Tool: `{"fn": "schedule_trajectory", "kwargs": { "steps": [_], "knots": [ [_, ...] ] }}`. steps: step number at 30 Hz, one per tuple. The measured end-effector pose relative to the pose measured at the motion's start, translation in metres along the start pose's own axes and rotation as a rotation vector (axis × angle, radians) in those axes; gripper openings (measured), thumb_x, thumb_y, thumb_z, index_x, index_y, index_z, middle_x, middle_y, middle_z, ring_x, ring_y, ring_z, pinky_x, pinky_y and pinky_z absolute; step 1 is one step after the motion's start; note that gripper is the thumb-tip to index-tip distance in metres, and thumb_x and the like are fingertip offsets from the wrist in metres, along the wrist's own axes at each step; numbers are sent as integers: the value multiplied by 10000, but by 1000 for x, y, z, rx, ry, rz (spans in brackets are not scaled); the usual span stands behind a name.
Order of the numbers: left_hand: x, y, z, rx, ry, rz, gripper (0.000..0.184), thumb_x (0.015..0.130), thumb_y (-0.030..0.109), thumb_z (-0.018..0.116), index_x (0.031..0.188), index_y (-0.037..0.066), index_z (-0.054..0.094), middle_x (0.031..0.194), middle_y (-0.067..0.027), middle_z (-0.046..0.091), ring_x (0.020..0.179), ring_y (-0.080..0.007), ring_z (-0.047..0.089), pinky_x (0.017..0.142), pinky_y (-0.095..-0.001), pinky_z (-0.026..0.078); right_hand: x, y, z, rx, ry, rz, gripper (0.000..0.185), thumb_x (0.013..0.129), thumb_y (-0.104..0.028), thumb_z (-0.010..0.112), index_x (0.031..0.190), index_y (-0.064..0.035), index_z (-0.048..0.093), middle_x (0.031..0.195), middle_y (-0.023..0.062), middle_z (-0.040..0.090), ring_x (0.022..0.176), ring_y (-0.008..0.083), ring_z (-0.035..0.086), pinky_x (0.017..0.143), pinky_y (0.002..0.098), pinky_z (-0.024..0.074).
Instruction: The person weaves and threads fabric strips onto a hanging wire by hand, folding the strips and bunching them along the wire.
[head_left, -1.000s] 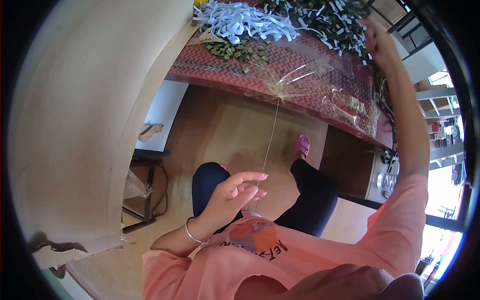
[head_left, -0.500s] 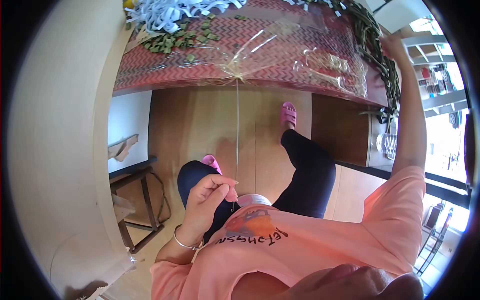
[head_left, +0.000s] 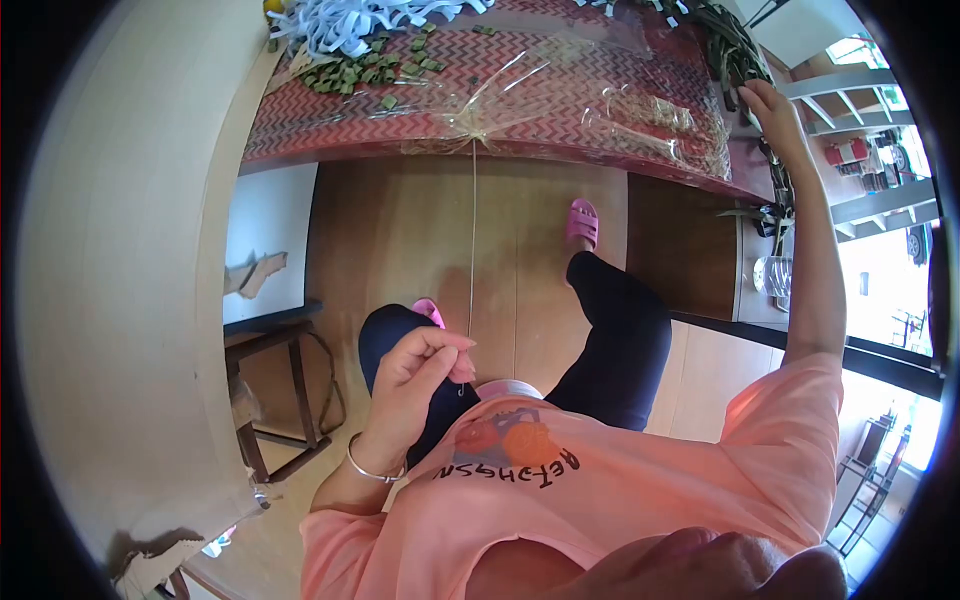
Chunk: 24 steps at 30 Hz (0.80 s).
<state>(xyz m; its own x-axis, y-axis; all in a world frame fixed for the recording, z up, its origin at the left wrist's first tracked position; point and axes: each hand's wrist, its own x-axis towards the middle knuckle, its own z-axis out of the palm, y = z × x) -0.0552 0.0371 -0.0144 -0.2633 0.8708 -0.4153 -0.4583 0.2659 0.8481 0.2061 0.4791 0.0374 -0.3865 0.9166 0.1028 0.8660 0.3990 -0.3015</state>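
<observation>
My left hand (head_left: 420, 375) is in front of my lap, thumb and fingers pinched on a thin string (head_left: 473, 230). The string runs straight up to a gathered knot of pale ties (head_left: 478, 133) at the table's near edge. A small hook-like end shows just below the fingertips. At the upper right my right hand (head_left: 775, 115) reaches out, its fingers bent at a bundle of long dark green strips (head_left: 735, 50) on the table's right side. Light blue strips (head_left: 340, 25) and short green pieces (head_left: 350, 75) lie at the table's upper left.
The table (head_left: 390, 125) has a red zigzag cover under clear plastic. A large pale board (head_left: 130, 280) stands along the left, with a dark-framed stool (head_left: 285, 400) beside it. Below the table's right end is a cabinet (head_left: 685, 250), with a clear plastic cup (head_left: 770, 277) by it.
My left hand has gone from loosely open to pinched on the string. My right hand moved from the upper pile down the right side, then slightly back to the dark green strips. The view has shifted.
</observation>
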Motion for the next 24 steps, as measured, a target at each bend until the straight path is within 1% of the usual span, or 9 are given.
{"fn": "schedule_trajectory", "kwargs": {
  "steps": [3,5,6,8,10,11,13,19,24],
  "knots": [
    [-2,-2,4,24,-53,10,171,902,48,486,1011,2,610,802,-50,612,746,-113,562,701,-205,458,-63,-67,-5,375,-27,-154,199,875,-185,545,930,-13,629,808,46,627,697,144,555,681,250,425],
    [0,9,20,88,-74,-8,178,899,19,477,1015,-9,608,834,-66,611,734,-121,557,698,-215,455,-108,-103,-2,378,-125,-175,170,873,-154,552,895,-1,623,789,24,610,691,116,524,680,227,410],
    [1,15,23,209,-134,32,208,904,29,479,1062,-11,610,888,-66,628,763,-108,566,703,-204,460,-129,-116,3,389,-158,-187,170,873,-154,552,895,-1,623,789,24,610,691,116,524,680,227,410],
    [9,19,33,281,-194,123,225,910,49,487,1096,-9,600,934,-70,635,783,-96,567,710,-192,458,-164,-139,13,533,-280,-275,153,875,-121,539,893,5,625,786,34,612,676,118,522,683,218,412],
    [13,15,50,88,-103,270,215,905,56,519,1095,-6,598,917,-60,627,782,-105,568,714,-197,460,-195,-156,21,622,-370,-268,154,876,-113,532,893,10,624,786,39,613,674,121,522,684,219,414],
    [14,9,58,83,-73,253,215,905,56,519,1095,-6,598,917,-60,627,782,-105,568,714,-197,460,-208,-162,24,697,-425,-245,155,876,-105,526,893,16,622,785,43,614,672,123,522,685,220,416],
    [15,1,63,-55,-27,470,221,883,41,564,1097,0,599,892,-50,610,779,-114,569,709,-198,459,-228,-171,31,850,-509,-205,158,876,-89,513,892,28,618,784,51,615,668,129,522,688,221,420],
    [-23,6,41,129,-43,350,236,857,11,590,1093,0,588,890,-56,586,786,-118,566,710,-192,456,-276,-193,44,1043,-718,-160,183,897,-95,496,883,43,616,784,72,619,679,135,536,683,220,428],
    [-43,-2,28,156,-21,420,187,844,3,602,1031,3,594,895,-56,577,769,-106,546,699,-167,435,-297,-211,57,1303,-767,-138,203,919,-121,502,889,43,618,781,73,621,691,126,546,668,210,429]
  ]
}}
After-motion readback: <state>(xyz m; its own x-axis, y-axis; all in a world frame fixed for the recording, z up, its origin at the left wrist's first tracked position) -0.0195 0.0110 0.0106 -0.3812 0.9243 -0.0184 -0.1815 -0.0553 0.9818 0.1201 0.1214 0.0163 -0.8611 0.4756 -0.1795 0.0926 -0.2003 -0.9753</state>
